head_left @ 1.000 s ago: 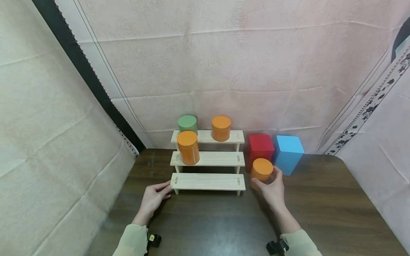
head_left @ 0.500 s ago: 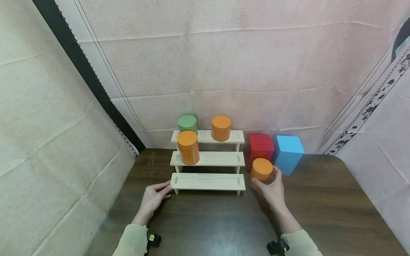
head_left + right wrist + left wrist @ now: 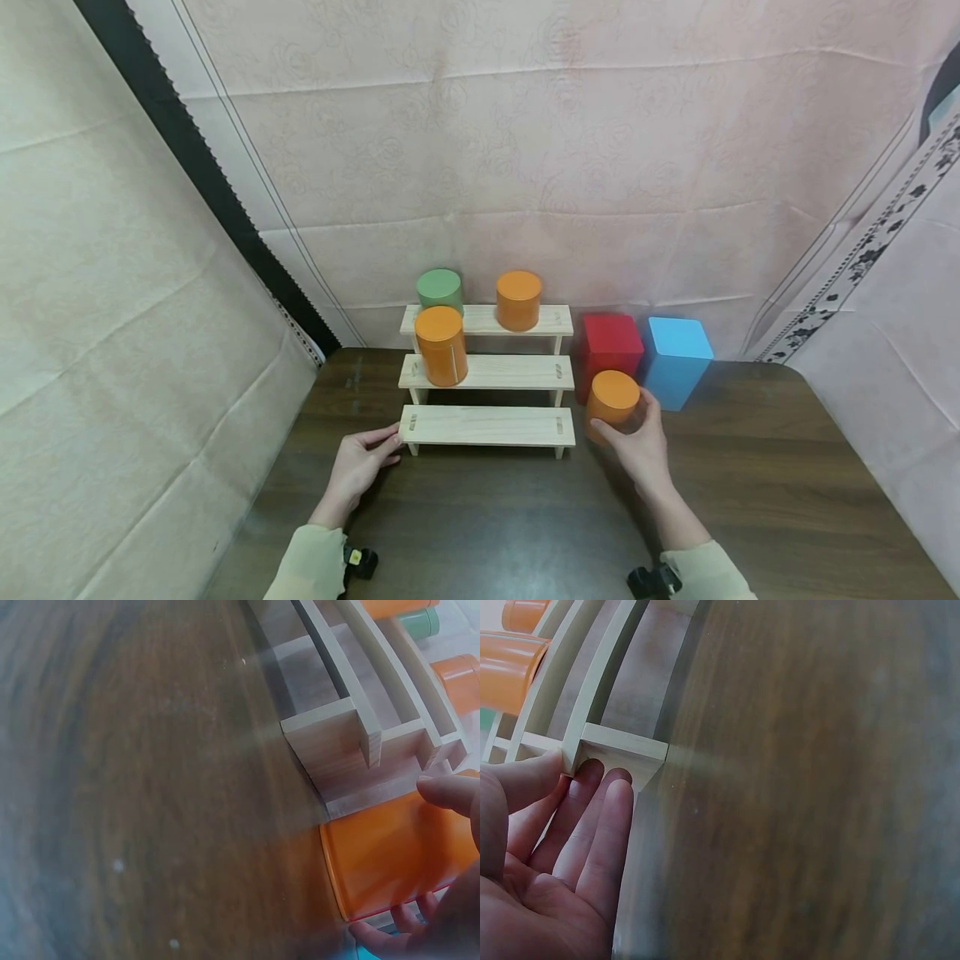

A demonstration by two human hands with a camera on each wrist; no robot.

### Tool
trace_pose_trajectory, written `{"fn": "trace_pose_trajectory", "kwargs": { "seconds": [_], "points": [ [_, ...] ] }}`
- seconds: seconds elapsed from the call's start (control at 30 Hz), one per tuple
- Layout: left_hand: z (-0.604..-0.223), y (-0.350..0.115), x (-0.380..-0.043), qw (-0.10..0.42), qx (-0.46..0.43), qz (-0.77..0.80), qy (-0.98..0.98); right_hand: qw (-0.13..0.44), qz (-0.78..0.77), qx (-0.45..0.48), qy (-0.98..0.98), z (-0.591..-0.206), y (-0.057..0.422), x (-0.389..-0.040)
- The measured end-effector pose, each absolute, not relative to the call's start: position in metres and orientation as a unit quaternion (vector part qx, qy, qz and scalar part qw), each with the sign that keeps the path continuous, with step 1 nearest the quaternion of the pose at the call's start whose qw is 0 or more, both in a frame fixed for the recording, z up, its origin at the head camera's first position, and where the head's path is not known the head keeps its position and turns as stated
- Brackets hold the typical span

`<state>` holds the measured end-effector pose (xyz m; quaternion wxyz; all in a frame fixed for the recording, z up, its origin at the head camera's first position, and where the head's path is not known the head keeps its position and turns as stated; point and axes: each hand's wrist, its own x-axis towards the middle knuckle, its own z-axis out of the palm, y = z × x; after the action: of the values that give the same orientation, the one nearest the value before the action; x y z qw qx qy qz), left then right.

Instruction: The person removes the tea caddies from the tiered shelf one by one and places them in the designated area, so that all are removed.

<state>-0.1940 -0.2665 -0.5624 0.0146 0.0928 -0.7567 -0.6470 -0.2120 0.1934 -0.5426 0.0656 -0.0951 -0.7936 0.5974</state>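
Observation:
A pale wooden three-tier display rack (image 3: 487, 425) stands on the table. My left hand (image 3: 354, 468) pinches the left end of its lowest board; in the left wrist view the thumb is against the board's edge, with the fingers under it. Right of the rack, an upright orange cylinder (image 3: 613, 398) is on the table. My right hand (image 3: 643, 446) grips it, thumb on the near left side and fingers round the right. In the right wrist view the cylinder's base rim (image 3: 334, 874) shows close to the tabletop.
A green cylinder (image 3: 440, 287) and an orange cylinder (image 3: 518, 302) stand on the top tier, another orange cylinder (image 3: 442, 347) on the middle tier at left. A red block (image 3: 611, 343) and a blue block (image 3: 677, 362) stand behind my right hand. Pale cloth (image 3: 510, 150) hangs behind the table.

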Motion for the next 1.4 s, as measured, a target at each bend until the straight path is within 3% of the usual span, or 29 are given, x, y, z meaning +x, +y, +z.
{"fn": "trace_pose_trajectory", "kwargs": {
  "seconds": [0.43,1.4],
  "points": [
    [-0.562,-0.266,-0.194,0.015,0.094,-0.647,-0.756,0.127,0.596,-0.076,-0.789,-0.532,0.194,-0.209],
    [-0.562,-0.266,-0.194,0.014,0.095,-0.649,-0.755,0.166,0.576,-0.086,-0.796,-0.505,0.186,-0.197]
  ]
}}
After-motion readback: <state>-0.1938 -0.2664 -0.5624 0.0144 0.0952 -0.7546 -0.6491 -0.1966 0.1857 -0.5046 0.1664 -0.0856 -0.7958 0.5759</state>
